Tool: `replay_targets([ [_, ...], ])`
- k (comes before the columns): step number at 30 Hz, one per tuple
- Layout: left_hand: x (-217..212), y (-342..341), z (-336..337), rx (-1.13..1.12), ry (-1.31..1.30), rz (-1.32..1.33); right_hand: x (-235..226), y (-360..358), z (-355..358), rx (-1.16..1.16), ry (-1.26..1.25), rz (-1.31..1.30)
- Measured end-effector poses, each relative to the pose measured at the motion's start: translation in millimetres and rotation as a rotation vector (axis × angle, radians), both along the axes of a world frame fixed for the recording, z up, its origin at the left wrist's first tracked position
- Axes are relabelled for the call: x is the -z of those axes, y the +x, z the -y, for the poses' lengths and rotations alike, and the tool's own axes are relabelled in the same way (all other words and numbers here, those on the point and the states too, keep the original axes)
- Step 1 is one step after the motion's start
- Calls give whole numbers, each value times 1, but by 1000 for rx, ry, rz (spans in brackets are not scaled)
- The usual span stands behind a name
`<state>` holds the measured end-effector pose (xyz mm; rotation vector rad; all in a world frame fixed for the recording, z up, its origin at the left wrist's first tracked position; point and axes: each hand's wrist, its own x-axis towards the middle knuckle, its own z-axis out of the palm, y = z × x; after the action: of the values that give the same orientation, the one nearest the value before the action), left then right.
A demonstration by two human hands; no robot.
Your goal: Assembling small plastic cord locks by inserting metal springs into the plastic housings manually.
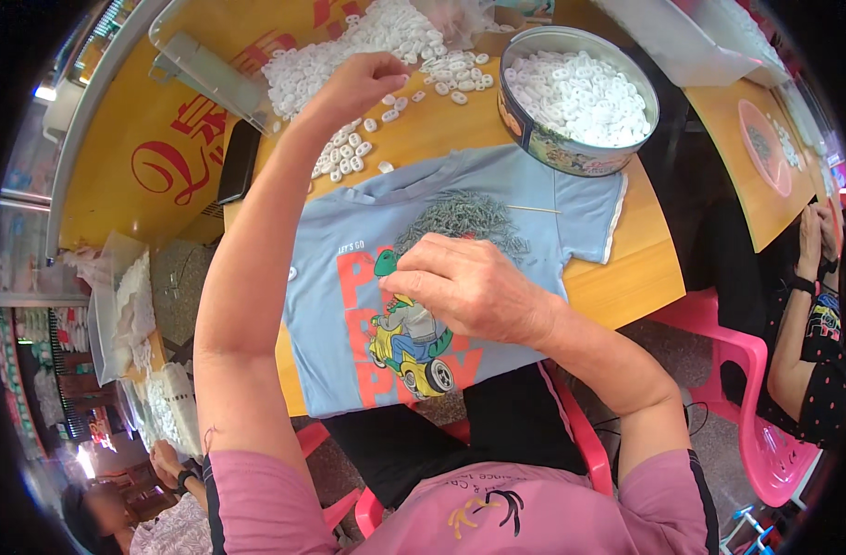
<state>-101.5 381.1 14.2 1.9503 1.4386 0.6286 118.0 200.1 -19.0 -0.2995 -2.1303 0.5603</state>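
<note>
A round printed tin [534, 139] holds white rings at the table's far right. The left hand [353, 88] reaches to the loose white rings [349, 153], fingers apparently pinching one; the right hand [469, 287] rests curled on the blue shirt [330, 305], pinching something small.

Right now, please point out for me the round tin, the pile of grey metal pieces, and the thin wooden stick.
round tin [541, 139]: head view, its printed side wall.
pile of grey metal pieces [462, 215]: head view, pile's middle.
thin wooden stick [534, 210]: head view, its shaft.
</note>
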Motion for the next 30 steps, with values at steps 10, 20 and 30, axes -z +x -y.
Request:
replay_targets([
  [10,-1,7,3,27,95,-338,0,-1,0,5,-37,-25],
  [20,21,25,-16,145,522,-682,-3,1,1,9,-128,-125],
  [30,24,27,-15,338,767,-888,-2,3,-7,61,-136,-228],
])
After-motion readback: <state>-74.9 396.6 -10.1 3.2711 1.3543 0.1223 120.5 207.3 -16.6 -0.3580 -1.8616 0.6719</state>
